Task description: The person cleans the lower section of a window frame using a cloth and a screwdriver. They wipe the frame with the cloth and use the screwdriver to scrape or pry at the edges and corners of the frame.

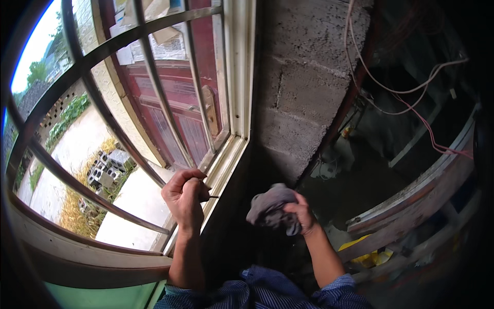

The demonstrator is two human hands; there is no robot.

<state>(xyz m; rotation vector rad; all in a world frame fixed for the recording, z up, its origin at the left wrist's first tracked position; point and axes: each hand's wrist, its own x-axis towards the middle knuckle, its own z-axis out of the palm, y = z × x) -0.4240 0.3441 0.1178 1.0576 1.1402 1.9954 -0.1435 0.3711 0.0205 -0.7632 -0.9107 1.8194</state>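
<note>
My left hand is closed over the sill track of a white window frame. From its fingers a thin dark rod sticks out to the right; the rest is hidden in the grip, so I cannot tell what tool it is. My right hand grips a crumpled grey cloth, held in the air right of the sill and slightly blurred. Metal window bars stand just beyond my left hand.
A rough concrete block wall rises ahead. Loose cables hang at the right above wooden boards and a yellow item. Beyond the bars are a dark red door and hollow blocks. Green glass lies at lower left.
</note>
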